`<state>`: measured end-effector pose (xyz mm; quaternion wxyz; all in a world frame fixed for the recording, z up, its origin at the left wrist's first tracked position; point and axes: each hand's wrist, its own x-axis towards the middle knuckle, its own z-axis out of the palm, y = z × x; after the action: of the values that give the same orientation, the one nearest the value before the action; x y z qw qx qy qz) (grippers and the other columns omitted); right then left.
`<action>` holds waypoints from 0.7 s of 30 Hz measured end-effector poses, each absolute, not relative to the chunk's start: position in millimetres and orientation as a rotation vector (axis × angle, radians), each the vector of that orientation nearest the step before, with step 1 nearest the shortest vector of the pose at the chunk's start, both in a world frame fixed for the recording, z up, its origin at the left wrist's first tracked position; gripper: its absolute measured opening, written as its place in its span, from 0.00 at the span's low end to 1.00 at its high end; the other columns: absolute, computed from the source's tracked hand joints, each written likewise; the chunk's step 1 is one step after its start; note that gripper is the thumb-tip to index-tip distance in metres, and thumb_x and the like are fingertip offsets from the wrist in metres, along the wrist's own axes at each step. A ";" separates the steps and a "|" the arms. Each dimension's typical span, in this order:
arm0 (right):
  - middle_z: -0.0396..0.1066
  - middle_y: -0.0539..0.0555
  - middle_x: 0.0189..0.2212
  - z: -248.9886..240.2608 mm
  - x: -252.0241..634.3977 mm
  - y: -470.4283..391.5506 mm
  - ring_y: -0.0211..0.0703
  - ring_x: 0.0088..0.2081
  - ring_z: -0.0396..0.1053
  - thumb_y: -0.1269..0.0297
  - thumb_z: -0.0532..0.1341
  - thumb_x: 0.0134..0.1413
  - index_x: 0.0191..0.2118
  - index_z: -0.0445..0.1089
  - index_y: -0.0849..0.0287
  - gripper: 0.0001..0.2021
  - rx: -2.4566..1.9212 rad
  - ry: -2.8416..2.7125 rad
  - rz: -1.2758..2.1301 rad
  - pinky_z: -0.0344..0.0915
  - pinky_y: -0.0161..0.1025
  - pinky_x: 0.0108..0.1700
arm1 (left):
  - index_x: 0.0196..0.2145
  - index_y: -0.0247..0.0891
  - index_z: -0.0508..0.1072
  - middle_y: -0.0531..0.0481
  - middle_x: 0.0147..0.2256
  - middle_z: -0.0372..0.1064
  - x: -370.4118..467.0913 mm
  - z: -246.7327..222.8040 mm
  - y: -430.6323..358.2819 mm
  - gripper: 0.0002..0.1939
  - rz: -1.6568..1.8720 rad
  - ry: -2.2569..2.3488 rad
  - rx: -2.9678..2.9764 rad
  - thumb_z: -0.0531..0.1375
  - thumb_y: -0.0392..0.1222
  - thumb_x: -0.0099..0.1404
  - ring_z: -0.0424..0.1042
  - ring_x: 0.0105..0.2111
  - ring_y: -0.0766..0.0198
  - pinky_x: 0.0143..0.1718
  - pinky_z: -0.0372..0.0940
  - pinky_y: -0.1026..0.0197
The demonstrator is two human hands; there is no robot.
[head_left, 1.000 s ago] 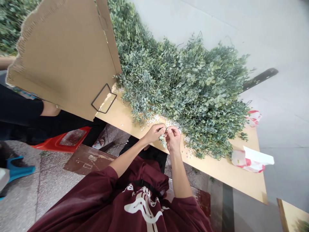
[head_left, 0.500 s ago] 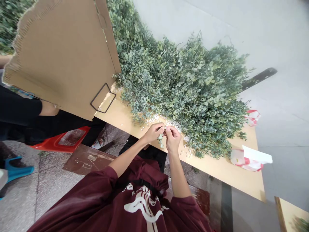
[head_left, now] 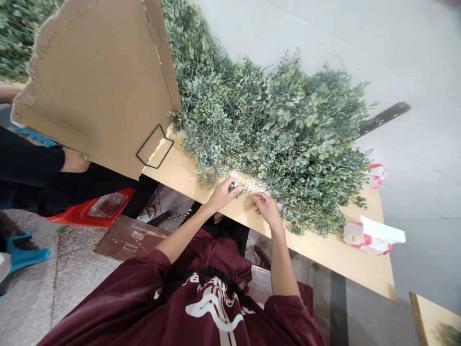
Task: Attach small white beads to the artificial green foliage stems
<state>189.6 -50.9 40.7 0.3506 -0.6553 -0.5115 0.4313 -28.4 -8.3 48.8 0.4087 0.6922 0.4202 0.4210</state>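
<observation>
My left hand (head_left: 222,196) is closed round a small sprig of artificial leaves (head_left: 235,188) at the table's near edge. To its right, and apart from it, my right hand (head_left: 267,209) has its fingertips drawn together just above the tabletop; whatever they may hold is too small to make out. Small white pieces (head_left: 255,184) lie scattered on the wood between and behind both hands. Just beyond them rises a big heap of artificial green foliage (head_left: 273,125), with thin stems and round leaves.
A large cardboard sheet (head_left: 104,86) stands at the left, near a black wire frame (head_left: 154,146). Another person's arm (head_left: 74,161) shows beside it. Red-and-white plastic wrapping (head_left: 367,238) lies at the right end of the wooden table (head_left: 363,262). A red stool (head_left: 93,211) is below.
My hands, close together before, are now apart: the right has moved right and slightly down, the left slightly left. The sprig, hanging below the fingers earlier, now lies within the left hand.
</observation>
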 end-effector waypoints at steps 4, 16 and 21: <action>0.69 0.47 0.25 38.5 179.9 -46.7 0.38 0.22 0.65 0.55 0.59 0.54 0.45 0.69 0.56 0.15 -1.816 -1.588 0.893 0.60 0.35 0.25 | 0.35 0.37 0.64 0.50 0.36 0.63 -27.0 35.0 -5.9 0.09 1.000 1.030 1.924 0.59 0.45 0.63 0.63 0.37 0.63 0.41 0.58 0.62; 0.71 0.51 0.27 49.8 169.8 -38.6 0.41 0.28 0.67 0.64 0.57 0.55 0.34 0.70 0.56 0.05 -1.892 -1.907 0.664 0.57 0.36 0.30 | 0.48 0.37 0.69 0.46 0.43 0.64 -25.2 25.6 -2.0 0.16 0.893 1.060 1.924 0.59 0.40 0.63 0.67 0.38 0.62 0.43 0.63 0.61; 0.71 0.50 0.23 45.6 179.4 -42.7 0.41 0.23 0.70 0.54 0.61 0.53 0.33 0.71 0.59 0.12 -1.656 -1.327 1.078 0.66 0.38 0.28 | 0.40 0.36 0.74 0.46 0.40 0.65 -22.8 25.8 -0.5 0.11 0.879 1.071 1.967 0.60 0.45 0.64 0.67 0.41 0.59 0.45 0.63 0.58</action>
<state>179.4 -42.7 45.6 0.3715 -0.6458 -0.5178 0.4205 -22.8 -0.5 25.8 0.3596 0.7628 0.4155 0.3409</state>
